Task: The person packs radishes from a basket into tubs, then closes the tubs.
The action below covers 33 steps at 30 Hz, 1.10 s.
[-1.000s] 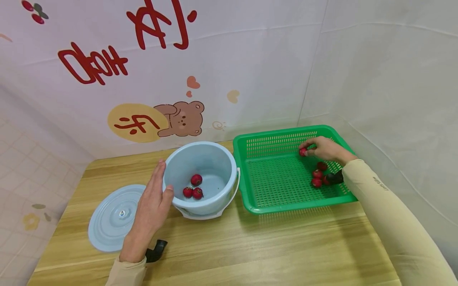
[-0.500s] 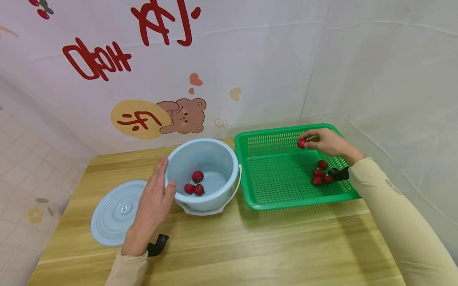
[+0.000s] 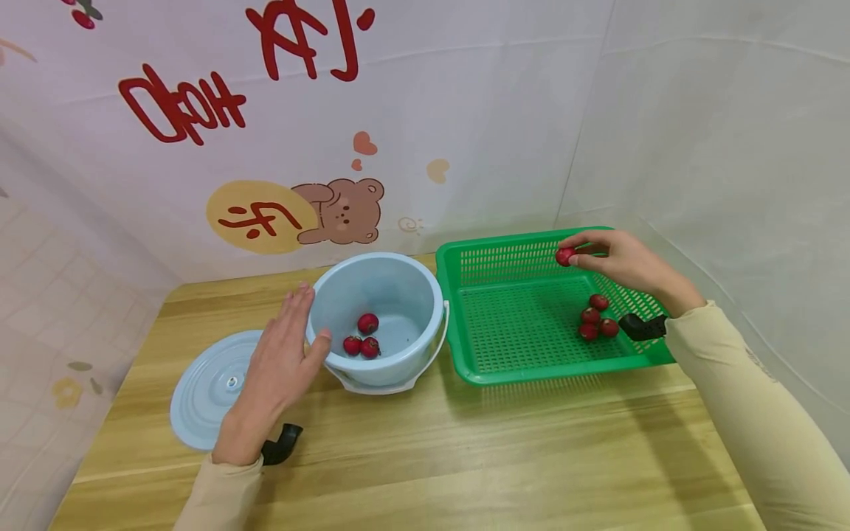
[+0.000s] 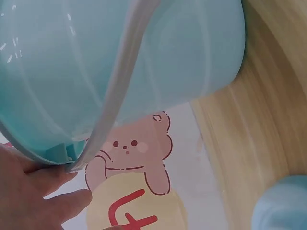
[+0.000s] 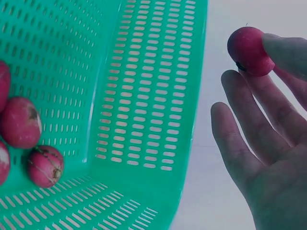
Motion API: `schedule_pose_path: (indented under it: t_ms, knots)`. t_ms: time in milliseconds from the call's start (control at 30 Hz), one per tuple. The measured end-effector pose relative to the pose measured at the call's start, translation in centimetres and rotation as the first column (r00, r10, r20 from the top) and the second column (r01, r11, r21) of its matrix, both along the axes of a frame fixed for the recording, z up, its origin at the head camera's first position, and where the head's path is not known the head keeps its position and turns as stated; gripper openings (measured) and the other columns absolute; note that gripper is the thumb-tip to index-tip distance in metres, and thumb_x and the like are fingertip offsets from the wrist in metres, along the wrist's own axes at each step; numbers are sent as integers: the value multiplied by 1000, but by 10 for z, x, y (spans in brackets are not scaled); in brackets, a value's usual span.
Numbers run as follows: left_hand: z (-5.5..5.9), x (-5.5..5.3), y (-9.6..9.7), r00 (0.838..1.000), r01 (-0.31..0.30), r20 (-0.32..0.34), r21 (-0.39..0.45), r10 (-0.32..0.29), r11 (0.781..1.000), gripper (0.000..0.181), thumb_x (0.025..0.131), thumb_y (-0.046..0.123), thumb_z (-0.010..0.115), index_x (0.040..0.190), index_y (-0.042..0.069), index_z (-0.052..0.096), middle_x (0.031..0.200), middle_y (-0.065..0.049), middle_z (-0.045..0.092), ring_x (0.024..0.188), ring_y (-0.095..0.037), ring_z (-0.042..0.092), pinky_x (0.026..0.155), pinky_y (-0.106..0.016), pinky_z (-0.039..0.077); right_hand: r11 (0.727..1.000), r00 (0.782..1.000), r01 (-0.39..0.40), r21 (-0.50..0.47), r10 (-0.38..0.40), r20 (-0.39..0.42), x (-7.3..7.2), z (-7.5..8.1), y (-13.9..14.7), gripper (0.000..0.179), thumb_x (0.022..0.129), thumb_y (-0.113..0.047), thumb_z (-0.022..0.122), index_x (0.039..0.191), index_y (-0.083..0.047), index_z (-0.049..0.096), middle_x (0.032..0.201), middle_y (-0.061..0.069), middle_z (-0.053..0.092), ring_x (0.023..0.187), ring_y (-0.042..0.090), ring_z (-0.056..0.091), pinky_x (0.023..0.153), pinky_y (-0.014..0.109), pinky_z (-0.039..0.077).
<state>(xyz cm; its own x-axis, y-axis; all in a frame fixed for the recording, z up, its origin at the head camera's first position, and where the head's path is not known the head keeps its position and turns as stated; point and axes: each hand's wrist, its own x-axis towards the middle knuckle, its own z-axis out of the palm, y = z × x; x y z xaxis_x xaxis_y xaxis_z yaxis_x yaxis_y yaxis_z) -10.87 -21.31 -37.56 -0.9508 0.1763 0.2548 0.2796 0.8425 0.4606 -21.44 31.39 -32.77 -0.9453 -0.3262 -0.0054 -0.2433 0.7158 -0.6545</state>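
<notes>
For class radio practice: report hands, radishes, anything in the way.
Right hand pinching radish near basket; left hand at bucket rim. Three radishes in bucket, four in basket. Nothing visibly blocking.

Honestly looks like some draped-off nook, can't tell if it's a home, with a cartoon-bear backdrop [image 3: 412, 110] behind 1 wood-grain table [image 3: 465, 457].

Glossy plastic gleams on the bucket [image 4: 177, 52], perforated plastic shines on the basket [image 3: 524, 324]; satiny wood-grain tabletop [image 3: 465, 457], creased cloth-like backdrop [image 3: 505, 140]!
</notes>
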Motion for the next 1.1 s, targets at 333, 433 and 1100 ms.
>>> schedule_pose_path:
  t_ms: [333,433,1100]
  knots:
    - [1,-5,-2,999,16,34,-3,-16,1000,76,104,39,48,166,6,17,172,-12,18,157,-38,17,120,-66,22,992,997,69,-101,-73,-29,23,8,-9,34,103,-35,65,134,-21,68,124,3,74,104,2,70,89,11,46]
    - [-1,-6,-3,999,36,38,3,-36,999,75,106,40,46,166,7,16,173,-11,15,157,-37,15,121,-65,21,988,996,70,-139,-76,-38,31,8,-15,34,103,-34,65,134,-20,68,121,2,75,104,4,71,91,11,45]
    - [-8,-7,-1,1000,21,-2,65,-21,998,72,107,38,46,166,7,19,172,-12,19,157,-36,18,120,-65,24,916,991,23,-399,-73,-109,77,12,-84,30,101,-22,69,130,-14,70,120,3,73,104,12,73,90,21,55]
